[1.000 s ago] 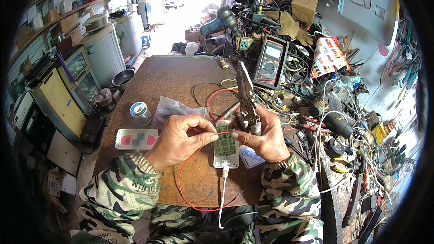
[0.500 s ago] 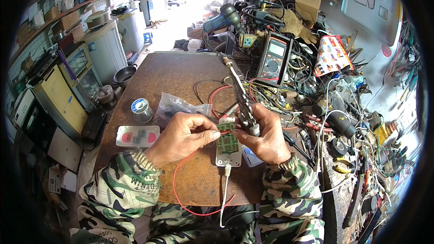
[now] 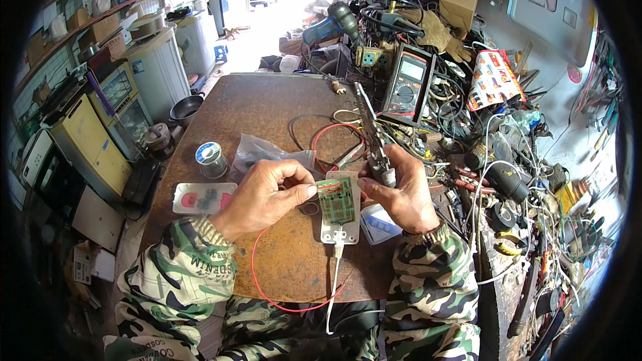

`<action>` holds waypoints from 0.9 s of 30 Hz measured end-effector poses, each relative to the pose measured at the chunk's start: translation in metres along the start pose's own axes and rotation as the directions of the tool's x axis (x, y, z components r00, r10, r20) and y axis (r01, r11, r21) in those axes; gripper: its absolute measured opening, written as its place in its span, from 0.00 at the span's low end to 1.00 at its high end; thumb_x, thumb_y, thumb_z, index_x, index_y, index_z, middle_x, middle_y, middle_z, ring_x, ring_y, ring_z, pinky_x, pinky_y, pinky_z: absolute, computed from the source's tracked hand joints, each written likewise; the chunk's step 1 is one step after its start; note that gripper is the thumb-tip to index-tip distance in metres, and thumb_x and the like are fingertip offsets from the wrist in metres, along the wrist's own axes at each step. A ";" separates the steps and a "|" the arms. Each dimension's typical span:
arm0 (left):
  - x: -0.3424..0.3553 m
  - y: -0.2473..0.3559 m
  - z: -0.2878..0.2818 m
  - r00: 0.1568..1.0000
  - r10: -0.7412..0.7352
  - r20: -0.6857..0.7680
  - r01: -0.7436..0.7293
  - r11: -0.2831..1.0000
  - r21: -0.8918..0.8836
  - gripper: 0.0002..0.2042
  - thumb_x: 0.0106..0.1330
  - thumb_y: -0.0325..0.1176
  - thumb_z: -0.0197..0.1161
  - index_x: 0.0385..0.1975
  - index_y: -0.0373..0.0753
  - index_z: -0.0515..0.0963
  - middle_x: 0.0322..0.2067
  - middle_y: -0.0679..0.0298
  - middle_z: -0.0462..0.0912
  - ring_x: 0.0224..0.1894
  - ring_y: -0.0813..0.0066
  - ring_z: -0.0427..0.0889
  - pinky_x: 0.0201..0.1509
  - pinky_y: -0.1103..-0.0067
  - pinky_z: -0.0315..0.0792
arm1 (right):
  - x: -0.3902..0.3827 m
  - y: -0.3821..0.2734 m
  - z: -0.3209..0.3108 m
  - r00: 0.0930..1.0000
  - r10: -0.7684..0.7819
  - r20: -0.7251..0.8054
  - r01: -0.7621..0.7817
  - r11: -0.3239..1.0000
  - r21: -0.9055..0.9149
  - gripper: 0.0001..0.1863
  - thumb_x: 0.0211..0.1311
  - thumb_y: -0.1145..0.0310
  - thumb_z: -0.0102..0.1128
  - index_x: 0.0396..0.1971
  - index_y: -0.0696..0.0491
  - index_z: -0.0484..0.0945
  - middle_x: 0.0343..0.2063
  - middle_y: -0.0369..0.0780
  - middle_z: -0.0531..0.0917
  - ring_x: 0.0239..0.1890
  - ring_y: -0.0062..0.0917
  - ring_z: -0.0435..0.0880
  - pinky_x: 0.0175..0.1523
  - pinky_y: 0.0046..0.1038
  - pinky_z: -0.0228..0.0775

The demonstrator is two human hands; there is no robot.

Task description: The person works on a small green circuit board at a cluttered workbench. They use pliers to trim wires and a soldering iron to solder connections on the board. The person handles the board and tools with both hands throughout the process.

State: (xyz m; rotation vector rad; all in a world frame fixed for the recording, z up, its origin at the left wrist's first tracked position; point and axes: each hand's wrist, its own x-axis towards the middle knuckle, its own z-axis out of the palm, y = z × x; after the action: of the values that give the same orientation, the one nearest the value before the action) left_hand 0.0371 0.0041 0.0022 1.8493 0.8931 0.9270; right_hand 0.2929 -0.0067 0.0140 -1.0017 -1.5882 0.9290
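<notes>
My left hand (image 3: pixel 271 194) pinches a thin red wire (image 3: pixel 262 235) between thumb and fingertips at the left edge of a green circuit board (image 3: pixel 336 202). A short stretch of the wire lies over the board, and the rest loops down past the table's front edge. The board rests on a white plastic casing (image 3: pixel 329 235) with a white cable (image 3: pixel 334 277) at its near end. My right hand (image 3: pixel 399 190) is closed round a long, dark, worn tool (image 3: pixel 374 144) with a pale grip end; its narrow metal tip points up and away. I cannot make out its kind.
A solder spool (image 3: pixel 212 160), a clear plastic bag (image 3: pixel 257 154) and a white tray (image 3: pixel 179 199) lie left. Right of the board is a small white-and-blue box (image 3: pixel 380 224). A multimeter (image 3: pixel 407 83) stands behind, beside heaped cables and tools (image 3: pixel 495 180).
My right hand has moved right, away from the board, with the tool swung more upright. My left hand has shifted slightly left, still on the red wire; more of the board shows.
</notes>
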 end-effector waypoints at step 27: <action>0.003 -0.009 0.003 0.997 -0.074 -0.017 0.074 0.996 -0.044 0.04 0.69 0.25 0.67 0.38 0.30 0.83 0.33 0.68 0.84 0.33 0.86 0.80 0.36 0.85 0.75 | 0.008 0.021 -0.014 0.998 0.034 -0.058 -0.038 0.997 -0.068 0.20 0.53 0.84 0.67 0.48 0.65 0.76 0.35 0.40 0.84 0.39 0.21 0.82 0.47 0.25 0.76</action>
State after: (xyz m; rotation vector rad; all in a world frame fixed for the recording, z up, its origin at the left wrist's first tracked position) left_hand 0.0393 0.0087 -0.0066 1.7613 0.9395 0.9125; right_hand 0.3091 0.0094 0.0003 -1.0987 -1.5687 0.8673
